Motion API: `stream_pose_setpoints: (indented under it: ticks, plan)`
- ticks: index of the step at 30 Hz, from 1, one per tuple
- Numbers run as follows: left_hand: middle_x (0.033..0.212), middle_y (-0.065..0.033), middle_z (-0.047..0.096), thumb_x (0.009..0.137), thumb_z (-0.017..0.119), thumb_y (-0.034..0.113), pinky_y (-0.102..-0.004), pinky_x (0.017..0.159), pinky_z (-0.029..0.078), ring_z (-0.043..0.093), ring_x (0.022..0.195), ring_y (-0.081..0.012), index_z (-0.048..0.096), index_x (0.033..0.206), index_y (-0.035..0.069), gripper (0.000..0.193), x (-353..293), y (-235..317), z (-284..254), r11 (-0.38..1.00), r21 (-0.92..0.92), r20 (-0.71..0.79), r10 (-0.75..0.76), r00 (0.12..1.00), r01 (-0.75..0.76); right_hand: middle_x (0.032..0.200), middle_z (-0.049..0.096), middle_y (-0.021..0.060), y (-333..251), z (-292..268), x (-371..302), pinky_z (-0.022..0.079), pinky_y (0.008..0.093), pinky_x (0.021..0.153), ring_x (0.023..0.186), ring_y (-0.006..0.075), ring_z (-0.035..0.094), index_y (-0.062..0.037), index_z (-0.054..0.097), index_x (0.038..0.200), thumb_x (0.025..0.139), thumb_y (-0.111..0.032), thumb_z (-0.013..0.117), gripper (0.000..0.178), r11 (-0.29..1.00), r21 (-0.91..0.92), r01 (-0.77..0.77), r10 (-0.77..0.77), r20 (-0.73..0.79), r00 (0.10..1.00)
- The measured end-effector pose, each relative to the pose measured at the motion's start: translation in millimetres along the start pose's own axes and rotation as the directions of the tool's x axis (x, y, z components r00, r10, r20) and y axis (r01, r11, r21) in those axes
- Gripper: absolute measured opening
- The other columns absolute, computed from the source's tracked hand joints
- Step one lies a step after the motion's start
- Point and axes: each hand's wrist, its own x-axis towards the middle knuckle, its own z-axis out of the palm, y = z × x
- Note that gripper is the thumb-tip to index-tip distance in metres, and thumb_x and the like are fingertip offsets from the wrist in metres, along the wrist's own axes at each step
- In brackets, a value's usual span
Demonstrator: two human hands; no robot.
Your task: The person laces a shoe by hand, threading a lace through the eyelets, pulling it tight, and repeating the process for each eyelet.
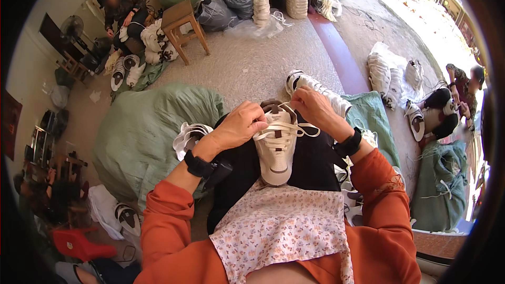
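A beige sneaker (276,153) rests on my lap, its toe toward me, with a cream shoelace (282,127) criss-crossed over the tongue. My left hand (243,122) is closed in a pinch at the left side of the lacing, on the lace. Above the shoe's collar on the right, my right hand (314,108) pinches the lace, which runs up to its fingertips. A loop of lace (310,130) hangs loose on the shoe's right side. The fingertips of both hands are partly hidden.
A large green sack (152,137) fills the left side, beside a white shoe (190,139). Stacked white shoes (321,93) lie beyond my right hand. A wooden stool (183,23) stands farther off. Other people (123,13) sit among shoes and sacks.
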Motion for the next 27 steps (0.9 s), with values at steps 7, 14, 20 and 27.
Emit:
stream_pose_setpoints:
  ticks: [7,14,20,27]
  plan:
    - [0.076,-0.0046,0.063,0.092,0.063,0.015,-0.0269,0.064,0.046,0.057,0.069,-0.0102,0.061,0.095,0.0,0.016,17.6,25.0,-19.3,0.881,-0.145,0.302,-0.393,0.868,0.45,0.09,0.063,0.0146,21.3,2.0,-8.9,0.049,0.0461,0.074,0.086,0.0371,0.063,-0.0039,0.065,0.082,0.082,-0.012,0.06,0.009,0.99,-0.126,-0.069,0.065,-0.036,0.997]
    - [0.076,-0.0017,0.064,0.094,0.063,0.011,-0.0228,0.066,0.048,0.06,0.068,-0.0075,0.062,0.1,-0.001,0.013,-5.7,25.9,-21.8,0.794,-0.302,0.265,-0.461,0.847,0.527,0.082,0.065,0.0195,34.3,-11.6,-20.4,0.049,0.0464,0.071,0.083,0.0393,0.064,-0.0014,0.065,0.082,0.085,-0.021,0.06,0.021,0.977,-0.083,-0.196,0.195,-0.024,0.981]
    - [0.078,-0.0067,0.068,0.088,0.066,0.01,-0.0296,0.067,0.05,0.065,0.073,-0.0159,0.067,0.094,0.001,0.01,-8.5,47.1,-17.9,0.907,-0.048,0.087,-0.413,0.907,0.418,0.072,0.062,0.0117,29.2,-30.6,-33.8,0.046,0.0328,0.064,0.068,0.0147,0.056,0.0015,0.069,0.092,0.095,-0.036,0.056,0.039,0.9,0.268,-0.343,0.183,0.482,0.857]
    - [0.083,-0.0113,0.067,0.083,0.068,0.009,-0.0318,0.069,0.049,0.064,0.076,-0.0217,0.071,0.094,0.001,0.014,57.3,24.2,17.7,0.989,-0.088,0.123,-0.109,0.986,0.12,0.077,0.064,-0.0003,25.1,-10.5,-47.6,0.044,0.0266,0.06,0.069,0.0081,0.054,-0.0002,0.071,0.094,0.089,-0.022,0.066,0.023,0.806,0.479,-0.349,0.131,0.431,0.893]
